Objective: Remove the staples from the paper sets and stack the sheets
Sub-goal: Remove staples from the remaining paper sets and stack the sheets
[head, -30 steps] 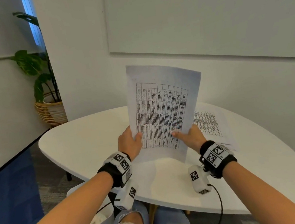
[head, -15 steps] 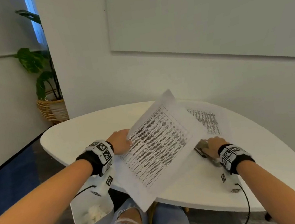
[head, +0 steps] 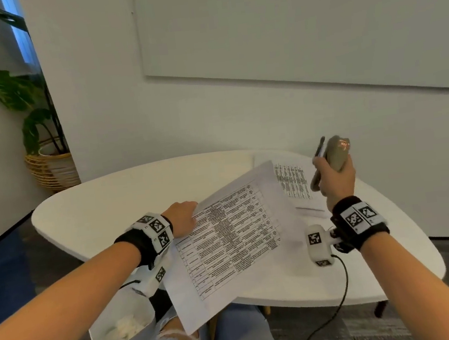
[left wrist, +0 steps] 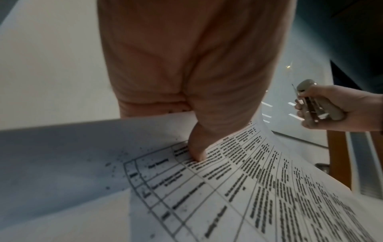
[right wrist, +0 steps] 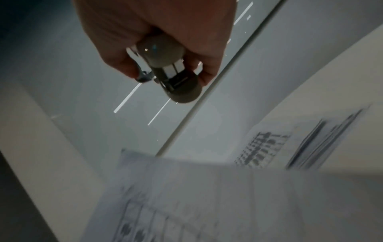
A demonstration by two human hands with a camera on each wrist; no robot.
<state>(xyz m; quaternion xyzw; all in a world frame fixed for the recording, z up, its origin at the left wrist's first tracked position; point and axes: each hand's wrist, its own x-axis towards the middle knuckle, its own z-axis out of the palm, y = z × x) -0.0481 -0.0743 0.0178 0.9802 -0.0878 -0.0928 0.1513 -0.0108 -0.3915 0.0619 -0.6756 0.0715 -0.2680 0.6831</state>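
Rounded white table (head: 116, 210) standing before a pale wall. Large white wall-mounted board (head: 298, 21) above it. Green leafy plant (head: 29, 113) in a woven wicker basket pot (head: 50, 170) on the floor left of the table. White waste bin (head: 111, 336) holding crumpled paper below the table's near edge.

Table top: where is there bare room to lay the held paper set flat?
The table is bare along its left and far side, beyond the left hand. The near right corner is bare too. It is crowded at the far right, where loose sheets lie under the right hand and stapler.
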